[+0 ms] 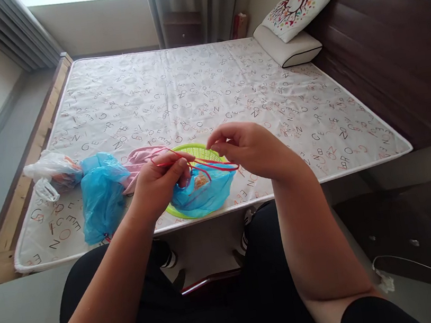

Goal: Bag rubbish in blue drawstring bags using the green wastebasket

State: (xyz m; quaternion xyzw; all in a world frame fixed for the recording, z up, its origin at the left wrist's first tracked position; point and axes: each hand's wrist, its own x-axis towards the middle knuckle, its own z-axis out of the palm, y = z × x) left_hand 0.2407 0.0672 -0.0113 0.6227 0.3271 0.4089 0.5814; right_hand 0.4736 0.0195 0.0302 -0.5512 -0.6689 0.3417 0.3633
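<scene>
A thin red cord point(215, 162) is pinched between the thumb and fingers of my left hand point(164, 178), with loops hanging on both sides. One loop stretches right, passing beside the palm of my right hand point(243, 147). The right fingertips are pressed together above the basket; what they hold, if anything, is too small to make out. Below both hands, a lime-green plastic basket point(187, 149) sits at the mattress's near edge. Inside lies a blue plastic bag point(208, 197) with something brownish point(201, 180) showing at its mouth.
Left of the basket lie a pink cloth point(139, 161), another blue plastic bag point(104, 198) and a clear plastic bag point(56, 170). The letter-printed mattress point(190, 95) spreads ahead. Pillows point(295, 43) rest by the dark headboard point(383, 41). A red-edged stool point(210, 281) shows below.
</scene>
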